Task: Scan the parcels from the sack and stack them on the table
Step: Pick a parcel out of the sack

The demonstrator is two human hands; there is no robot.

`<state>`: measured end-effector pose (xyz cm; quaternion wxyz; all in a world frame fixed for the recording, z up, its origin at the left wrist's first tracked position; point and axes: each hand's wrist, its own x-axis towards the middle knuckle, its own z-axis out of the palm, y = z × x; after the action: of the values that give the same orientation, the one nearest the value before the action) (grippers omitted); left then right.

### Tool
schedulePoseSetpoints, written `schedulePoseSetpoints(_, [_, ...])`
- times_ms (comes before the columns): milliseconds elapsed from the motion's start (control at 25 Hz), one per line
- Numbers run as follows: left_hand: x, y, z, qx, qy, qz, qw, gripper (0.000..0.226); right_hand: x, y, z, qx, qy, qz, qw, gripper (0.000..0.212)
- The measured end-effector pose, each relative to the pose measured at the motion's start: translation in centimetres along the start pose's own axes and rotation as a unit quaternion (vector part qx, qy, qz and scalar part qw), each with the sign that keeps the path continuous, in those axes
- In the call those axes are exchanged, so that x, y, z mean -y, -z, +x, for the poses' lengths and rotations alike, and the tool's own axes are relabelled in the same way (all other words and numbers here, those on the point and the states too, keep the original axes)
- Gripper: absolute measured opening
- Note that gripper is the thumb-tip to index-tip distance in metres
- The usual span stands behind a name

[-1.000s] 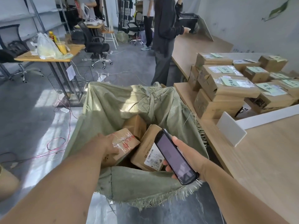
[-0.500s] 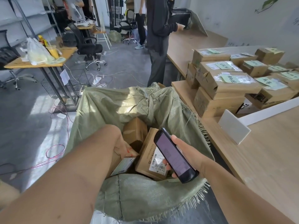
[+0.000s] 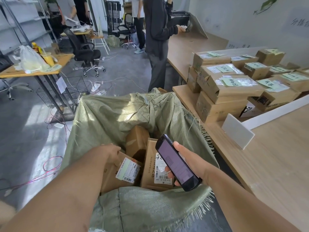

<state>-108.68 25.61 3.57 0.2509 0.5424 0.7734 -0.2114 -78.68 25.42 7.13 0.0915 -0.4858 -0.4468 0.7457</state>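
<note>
Left hand [image 3: 111, 152] has rolled the parcel [image 3: 115, 177] over inside the sack [image 3: 117, 114] since a second ago, so its white barcode label [image 3: 127, 170] now faces up. Its fingers are curled over the box's top edge, gripping it (fingertips mostly hidden behind cardboard). Right hand [image 3: 189, 162] still wraps thumb and fingers round the scanner [image 3: 177, 163], held over the neighbouring box [image 3: 150, 164], so the scan looks next and the lift to the table [image 3: 275, 156] is not yet begun.

parcel label [image 3: 160, 174] "516-K20-00 030" (bottom edge), rest illegible
</note>
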Motion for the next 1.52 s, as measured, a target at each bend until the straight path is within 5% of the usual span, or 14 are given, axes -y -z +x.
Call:
schedulePoseSetpoints(240, [0.0, -6.8, 4.9, 0.047, 0.069, -0.089, 0.993, 0.089, -0.4, 1.1, 1.1, -0.003, -0.005, 0.022, 1.0, 0.089])
schedulePoseSetpoints(360, [-1.0, -7.2, 6.8, 0.008, 0.114, -0.071, 0.991, 0.082, -0.7, 1.8, 1.5, -0.023, -0.01, 0.021, 0.999, 0.089])
schedulePoseSetpoints(520, [-4.0, -1.3, 6.7, -0.12, -0.083, -0.033, 0.989, 0.083, -0.7, 2.2, 1.4, -0.039, -0.002, 0.024, 0.999, 0.09])
schedulePoseSetpoints(640, [-7.4, 2.5, 5.6, -0.104, -0.237, -0.034, 0.965, 0.058, -0.5, 2.2, 0.6, -0.036, 0.024, 0.036, 0.998, 0.087])
schedulePoseSetpoints(800, [-9.3, 2.5, 5.6, -0.095, -0.251, -0.034, 0.963, 0.024, -1.0, 2.5, -0.9, -0.057, 0.036, 0.058, 0.996, 0.083])
schedulePoseSetpoints(920, [-11.3, 3.7, 5.1, -0.08, -0.267, -0.208, 0.937, 0.05, -2.0, 2.9, -2.0, -0.081, 0.036, 0.077, 0.993, 0.087])
schedulePoseSetpoints(1040, [-15.3, 3.3, 3.3, -0.004, -0.327, -0.234, 0.916, 0.057, -3.2, 3.0, -3.3, -0.11, 0.034, 0.093, 0.989, 0.095])
schedulePoseSetpoints(1200, [-19.7, 0.5, 2.8, 0.064, -0.368, -0.105, 0.922, 0.067, -4.8, 3.6, -5.8, -0.158, 0.042, 0.12, 0.979, 0.09])
schedulePoseSetpoints(1320, [-23.0, -1.1, 2.2, 0.032, -0.362, 0.042, 0.931, 0.058, -6.2, 4.0, -7.8, -0.186, 0.048, 0.149, 0.97, 0.085])
schedulePoseSetpoints(1520, [-25.2, -0.7, 1.1, -0.016, -0.364, 0.065, 0.929, 0.059, -8.7, 4.5, -11.0, -0.2, 0.069, 0.17, 0.962, 0.083])
